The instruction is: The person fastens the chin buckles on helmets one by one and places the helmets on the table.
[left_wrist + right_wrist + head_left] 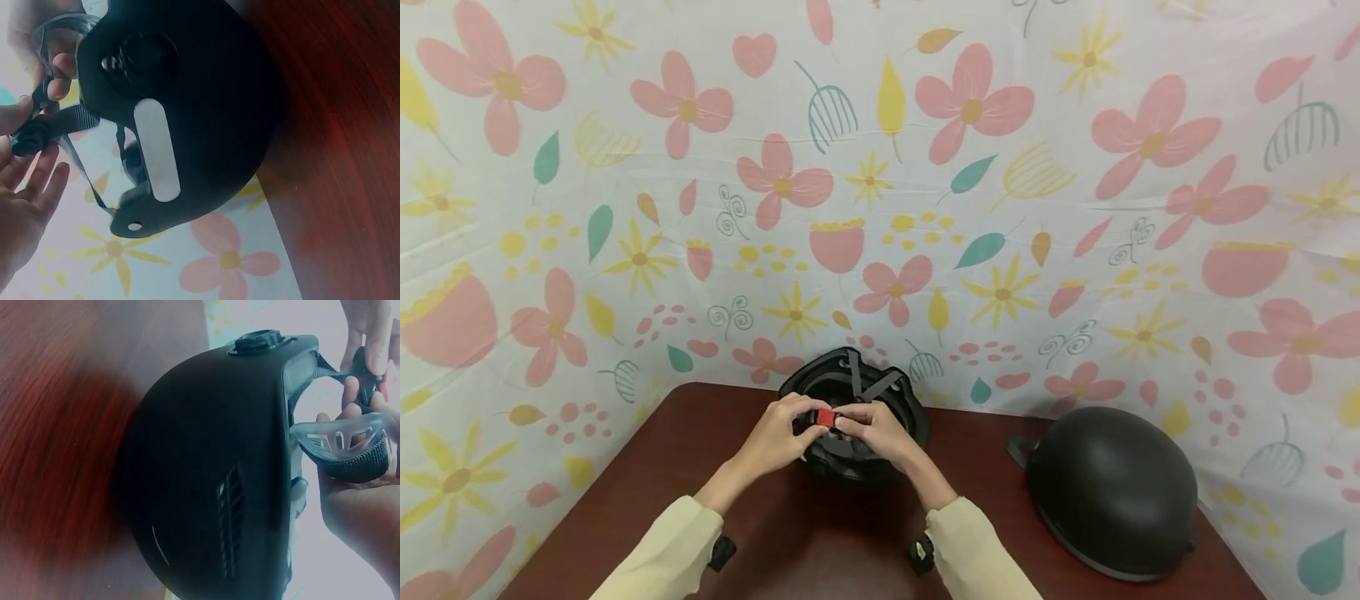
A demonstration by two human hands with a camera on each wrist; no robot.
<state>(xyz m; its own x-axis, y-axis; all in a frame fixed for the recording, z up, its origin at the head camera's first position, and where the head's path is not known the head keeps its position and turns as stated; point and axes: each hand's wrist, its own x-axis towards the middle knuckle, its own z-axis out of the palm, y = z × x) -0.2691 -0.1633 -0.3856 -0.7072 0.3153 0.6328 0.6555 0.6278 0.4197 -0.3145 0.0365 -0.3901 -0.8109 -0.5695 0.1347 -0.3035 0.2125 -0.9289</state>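
Note:
A black helmet (919,417) lies upside down on the table, its hollow and grey straps (856,375) facing up. Above the hollow, both hands meet at a red and black buckle (826,417) on the chin strap. My left hand (777,436) pinches the buckle's left end between thumb and fingers. From the other side, my right hand (886,430) grips its right end. A clear chin cup with a dark textured pad (353,464) hangs by the right hand in the right wrist view. Whether the buckle halves are joined I cannot tell.
A second black helmet (1116,492) sits dome up at the right of the dark red-brown table (647,467). A flower-printed cloth (880,192) hangs behind the table and along its sides.

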